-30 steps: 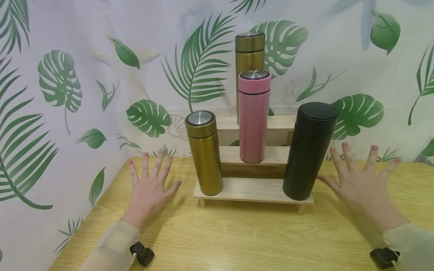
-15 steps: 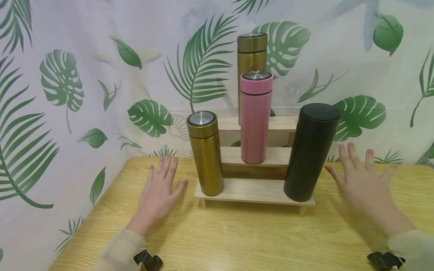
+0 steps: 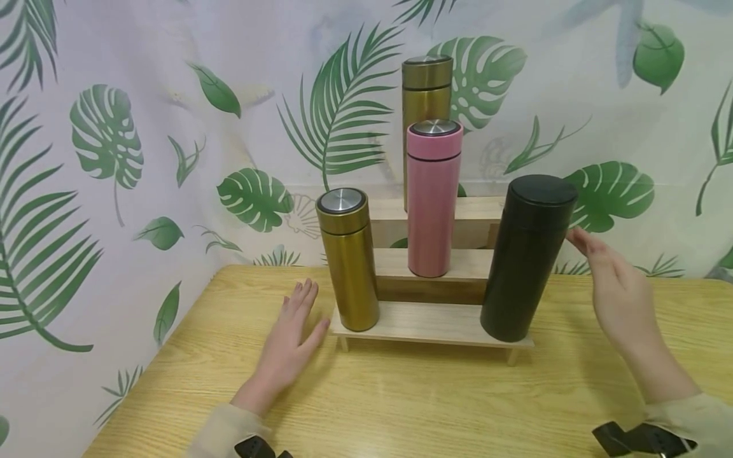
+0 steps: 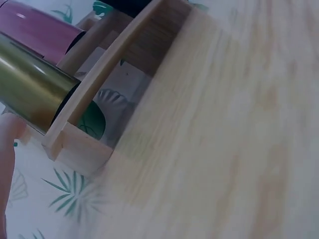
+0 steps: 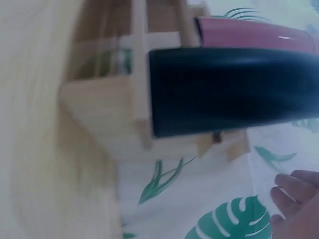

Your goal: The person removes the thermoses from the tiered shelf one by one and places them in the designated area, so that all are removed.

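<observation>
In the head view a gold thermos flask (image 3: pixel 348 280) stands at the left of the lowest shelf of a wooden step rack (image 3: pixel 426 321). At that shelf's right stands a wider black thermos flask (image 3: pixel 522 267). My left hand (image 3: pixel 289 346) is just left of the rack, fingers extended, thumb toward the gold flask's base. Beside the black flask, my right hand (image 3: pixel 624 305) is raised with its fingertips right at the flask's upper side. The right wrist view shows a gap between the fingers (image 5: pixel 294 191) and the black flask (image 5: pixel 229 92). Neither hand grips anything.
A pink thermos flask (image 3: pixel 433 210) stands on the middle shelf, and another gold flask (image 3: pixel 426 95) behind it on the top shelf, partly hidden. The rack rests on a wood-grain table (image 3: pixel 401 407). A leaf-patterned sheet (image 3: pixel 252 127) hangs behind and at the left.
My left hand has moved right toward the front gold flask, its spread fingers drawing together. My right hand has lifted and turned beside the black flask. The flasks stay on the rack.
</observation>
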`<state>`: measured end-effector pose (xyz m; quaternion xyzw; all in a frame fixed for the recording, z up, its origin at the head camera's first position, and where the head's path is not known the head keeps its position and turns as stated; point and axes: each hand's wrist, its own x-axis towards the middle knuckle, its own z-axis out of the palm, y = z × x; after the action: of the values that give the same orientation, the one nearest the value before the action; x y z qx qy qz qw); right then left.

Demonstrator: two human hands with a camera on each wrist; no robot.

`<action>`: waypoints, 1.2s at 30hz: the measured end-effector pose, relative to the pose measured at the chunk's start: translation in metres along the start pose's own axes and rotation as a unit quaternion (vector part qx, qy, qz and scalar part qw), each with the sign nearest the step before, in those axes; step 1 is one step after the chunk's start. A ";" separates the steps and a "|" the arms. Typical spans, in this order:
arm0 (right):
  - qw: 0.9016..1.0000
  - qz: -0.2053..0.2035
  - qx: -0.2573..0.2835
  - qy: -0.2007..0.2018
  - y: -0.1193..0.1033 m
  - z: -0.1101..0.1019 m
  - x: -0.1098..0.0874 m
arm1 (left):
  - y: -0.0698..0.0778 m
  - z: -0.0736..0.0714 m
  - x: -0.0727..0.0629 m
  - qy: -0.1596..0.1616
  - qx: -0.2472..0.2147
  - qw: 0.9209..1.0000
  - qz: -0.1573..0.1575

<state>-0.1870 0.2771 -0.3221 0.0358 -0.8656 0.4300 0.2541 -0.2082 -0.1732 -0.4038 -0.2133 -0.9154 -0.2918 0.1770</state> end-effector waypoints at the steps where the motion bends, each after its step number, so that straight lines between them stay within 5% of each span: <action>1: 1.000 -0.002 0.016 0.009 -0.004 0.001 0.000 | 0.000 0.001 -0.001 0.003 -0.009 1.000 0.007; 7: 0.987 -0.051 0.146 0.034 -0.027 0.005 0.005 | -0.004 0.010 -0.005 0.004 -0.028 0.999 0.031; 10: 0.962 -0.077 0.262 0.023 -0.038 0.008 0.010 | -0.007 0.015 -0.005 0.001 -0.032 0.999 0.032; 13: 0.924 -0.103 0.369 0.006 -0.047 0.011 0.016 | -0.009 0.019 -0.005 -0.002 -0.036 0.999 0.037; 16: 0.896 -0.123 0.427 -0.009 -0.054 0.015 0.022 | -0.011 0.022 -0.005 -0.007 -0.039 0.998 0.043; 18: 0.886 -0.132 0.444 -0.021 -0.057 0.016 0.027 | -0.011 0.023 -0.004 -0.013 -0.037 0.998 0.045; 28: 0.924 -0.109 0.358 -0.083 -0.061 0.009 0.031 | -0.008 0.027 -0.001 -0.034 -0.029 0.998 0.044; 36: 0.946 -0.083 0.309 -0.061 -0.062 0.011 0.027 | -0.006 0.029 -0.002 -0.042 -0.023 0.997 0.057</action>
<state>-0.1978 0.2338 -0.2694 0.2100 -0.6982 0.6508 0.2118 -0.2156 -0.1609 -0.4295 -0.2809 -0.9016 -0.2929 0.1495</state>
